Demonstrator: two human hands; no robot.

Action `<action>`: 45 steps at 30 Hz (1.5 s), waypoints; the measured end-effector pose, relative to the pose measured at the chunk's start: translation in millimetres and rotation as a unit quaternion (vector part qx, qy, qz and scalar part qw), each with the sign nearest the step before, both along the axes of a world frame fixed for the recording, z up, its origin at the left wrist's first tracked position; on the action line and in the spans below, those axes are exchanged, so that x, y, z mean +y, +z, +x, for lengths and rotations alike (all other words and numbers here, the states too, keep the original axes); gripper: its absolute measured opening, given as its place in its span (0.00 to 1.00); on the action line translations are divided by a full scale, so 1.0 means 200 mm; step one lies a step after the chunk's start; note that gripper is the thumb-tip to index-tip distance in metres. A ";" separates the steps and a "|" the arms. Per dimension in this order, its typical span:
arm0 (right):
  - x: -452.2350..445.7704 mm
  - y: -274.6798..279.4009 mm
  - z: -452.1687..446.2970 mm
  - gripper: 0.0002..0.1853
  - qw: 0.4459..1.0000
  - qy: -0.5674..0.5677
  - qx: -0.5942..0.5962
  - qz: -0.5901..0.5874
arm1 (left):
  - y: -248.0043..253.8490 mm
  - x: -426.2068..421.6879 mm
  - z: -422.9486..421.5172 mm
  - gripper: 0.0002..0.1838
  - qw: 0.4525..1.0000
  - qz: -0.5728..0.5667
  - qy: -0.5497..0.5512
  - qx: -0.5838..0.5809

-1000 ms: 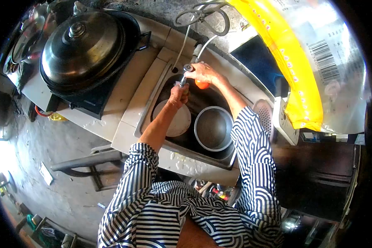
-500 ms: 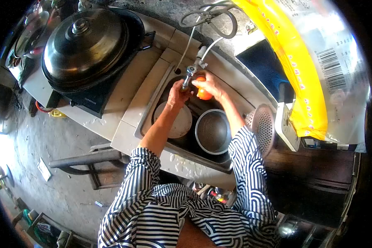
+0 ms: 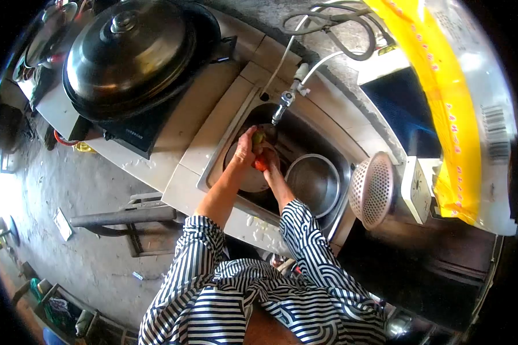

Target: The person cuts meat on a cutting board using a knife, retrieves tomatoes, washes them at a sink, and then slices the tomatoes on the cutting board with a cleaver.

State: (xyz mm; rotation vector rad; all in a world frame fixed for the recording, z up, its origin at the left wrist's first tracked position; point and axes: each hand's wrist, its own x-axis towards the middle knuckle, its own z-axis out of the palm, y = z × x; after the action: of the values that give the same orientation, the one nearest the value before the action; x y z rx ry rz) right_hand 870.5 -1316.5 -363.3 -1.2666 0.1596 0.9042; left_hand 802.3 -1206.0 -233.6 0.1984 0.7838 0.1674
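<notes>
Over the sink [image 3: 204, 179], my left hand [image 3: 245, 146] has its fingers closed around the side of a greenish, roundish thing [image 3: 259, 138], whose kind is unclear. Just below and to its right, my right hand [image 3: 272, 163] is wrapped round a red-orange tomato [image 3: 261, 164], partly hidden by the fingers. The two hands are close together. Above them stands the metal faucet [image 3: 285, 102]. A pale round board or plate [image 3: 253, 183] lies under my hands in the sink. Right of it is a metal pot [image 3: 313, 185].
A perforated colander [image 3: 372, 192] stands at the sink's right edge. On the left counter a large lidded wok [image 3: 126, 54] sits on a black cooker [image 3: 126, 137]. A yellow and clear plastic package [image 3: 460, 109] fills the upper right. A wooden chair [image 3: 126, 221] is at lower left.
Both hands have moved down from the faucet, deeper over the sink's left part. My right hand has carried the tomato leftward, beside my left hand. The view has shifted slightly.
</notes>
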 end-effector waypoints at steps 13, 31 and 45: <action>0.03 -0.11 -0.20 0.17 0.597 0.189 -0.717 -0.307 | -0.05 -0.05 0.01 0.17 1.000 -0.007 0.009 0.024; 0.22 0.71 0.04 0.17 0.986 0.045 -0.162 -0.017 | 0.04 -0.13 0.13 0.06 0.963 0.253 0.087 0.026; 0.20 0.76 -0.16 0.13 0.802 0.032 -0.581 -0.138 | -0.07 -0.04 0.28 0.14 0.985 0.029 0.100 -0.138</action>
State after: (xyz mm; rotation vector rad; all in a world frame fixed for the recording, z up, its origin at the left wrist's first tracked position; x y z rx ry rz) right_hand 837.7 -1276.0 -212.1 -1.9043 -0.7586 0.0187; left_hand 857.6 -1213.1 -248.5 0.1461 0.5210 0.3999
